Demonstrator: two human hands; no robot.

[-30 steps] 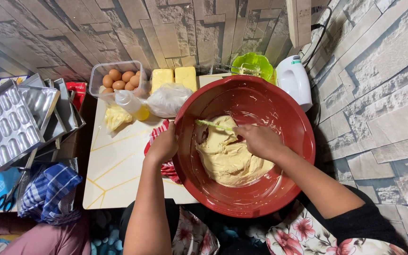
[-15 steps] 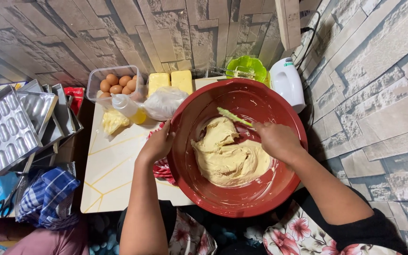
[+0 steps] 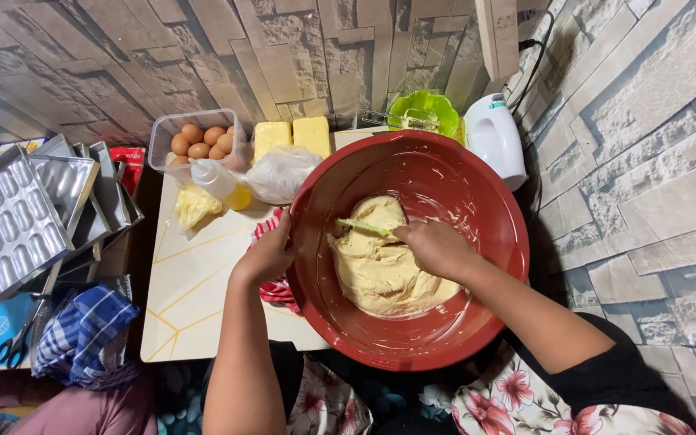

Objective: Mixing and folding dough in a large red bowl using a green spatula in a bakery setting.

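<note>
Head view from above: found the left hand point(image 3: 267, 256) wrapped over the left rim of the red mixing bowl point(image 3: 412, 173), clamped there and steadying it. Found the right hand point(image 3: 437, 248) closed around a green spatula point(image 3: 364, 226), with its blade laid across the top of the pale yellow dough point(image 3: 380, 278). Placed the dough low in the bowl, heaped from the centre toward the near side and touching the wall beneath the right wrist. Judged the mixing well advanced, with one thick, cohesive mass and no loose flour or whole egg visible. Judged left undone the thin smears on the far and right walls, not yet scraped down, and a surface rough rather than smooth. Noted the bowl seated at the right end of the white tabletop point(image 3: 195, 298), apparently reaching past its near edge, with a red cloth point(image 3: 279, 290) tucked under its left side. Counted little free room: stone-pattern wall point(image 3: 646, 161) close on the right, white hand mixer point(image 3: 495, 137) and green bowl point(image 3: 424, 109) just beyond the far rim. Saw a plastic bag point(image 3: 279, 173), squeeze bottle point(image 3: 217, 181), butter blocks point(image 3: 292, 135) and tub of eggs point(image 3: 199, 141) crowded along the far edge. Found open surface only on the near-left part of the tabletop, between the left forearm and the left edge. Noted stacked metal baking moulds point(image 3: 10, 225), a checked cloth point(image 3: 82, 330) and scissors point(image 3: 14, 346) beyond that left edge, well apart from both hands.
</note>
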